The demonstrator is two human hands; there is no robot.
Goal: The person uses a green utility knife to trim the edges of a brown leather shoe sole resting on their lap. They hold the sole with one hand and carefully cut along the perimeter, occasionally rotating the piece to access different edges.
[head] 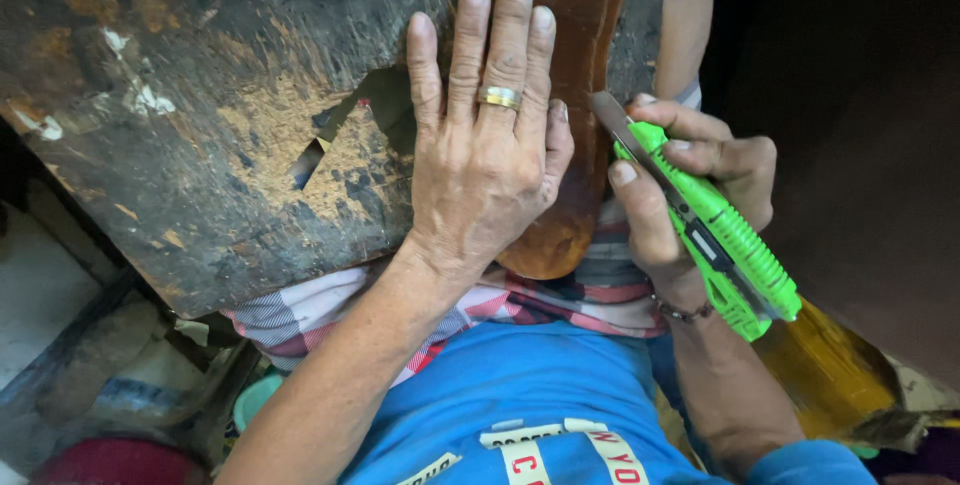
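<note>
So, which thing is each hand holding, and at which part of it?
The right hand grips the green utility knife by its handle, blade forward. The left hand holds nothing; it presses flat on the brown sole piece lying on the board.

You are sitting in a small hand workshop, the kind where footwear or leather gets cut by hand. Under your left-hand fingers (505, 45) lies a worn, dark wooden cutting board (200, 115), scarred, stained and gouged from long use, resting across your lap rather than on a bench. A brown sole-shaped piece (575, 35) lies beneath those fingers too. Just right of them, your right hand (690, 185) grips a bright green utility knife (715, 230). Below and left of the fingers, the floor (40, 285) is cluttered with dusty scraps and a green container (255, 400); the surroundings are dim.
</note>
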